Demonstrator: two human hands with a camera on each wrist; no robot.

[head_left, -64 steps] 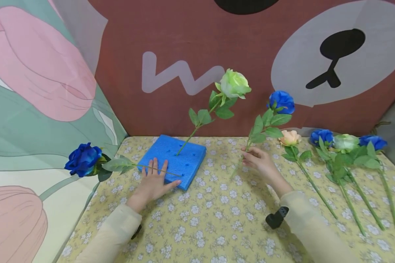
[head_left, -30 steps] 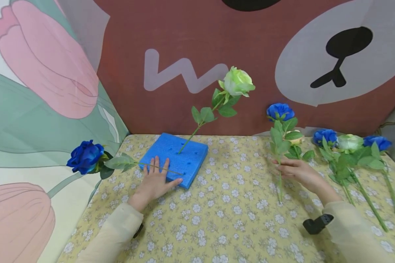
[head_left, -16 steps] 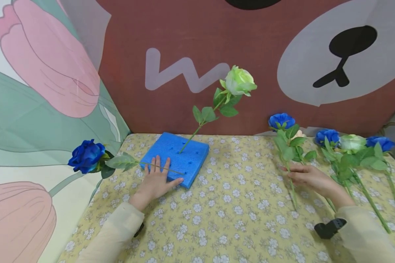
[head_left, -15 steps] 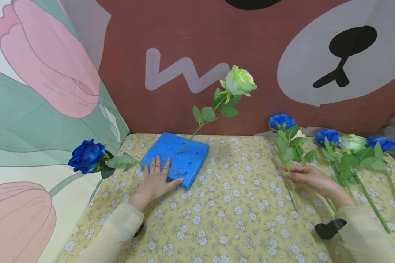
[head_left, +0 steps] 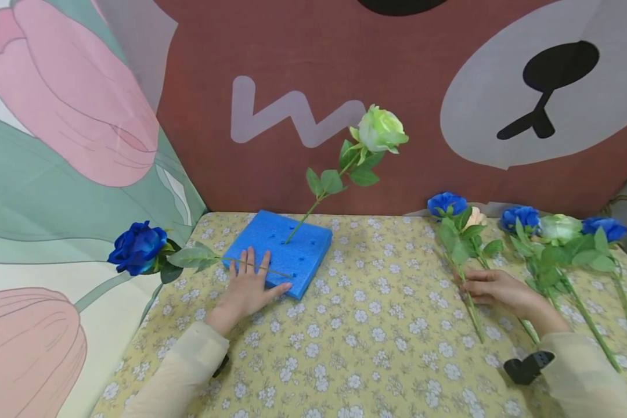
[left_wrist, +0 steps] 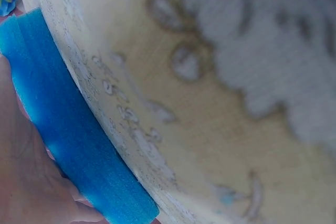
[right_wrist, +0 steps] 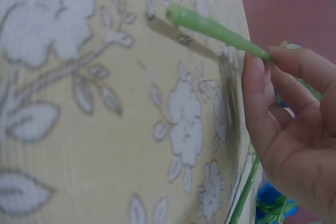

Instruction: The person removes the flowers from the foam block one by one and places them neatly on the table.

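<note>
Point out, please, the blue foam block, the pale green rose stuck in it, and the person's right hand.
Blue foam block (head_left: pixel 288 254), head view: a bare part of its top face.
Pale green rose (head_left: pixel 380 130), head view: the middle of its bloom.
Right hand (head_left: pixel 500 289), head view: the back of the hand.

Bare left hand (head_left: pixel 247 290): palm down, fingers straight and slightly spread, thumb angled inward. Bare right hand (head_left: pixel 501 290): thumb and fingertips pinching. Cream-sleeved forearms (head_left: pixel 180 366) reach forward.

A yellow floral cloth (head_left: pixel 376 377) stretches before me, bearing a blue block (head_left: pixel 313 241) on my left; on my right lie a peach rose (head_left: pixel 476 217), two blue roses (head_left: pixel 521 217) and a pale green rose (head_left: pixel 561 229).
</note>
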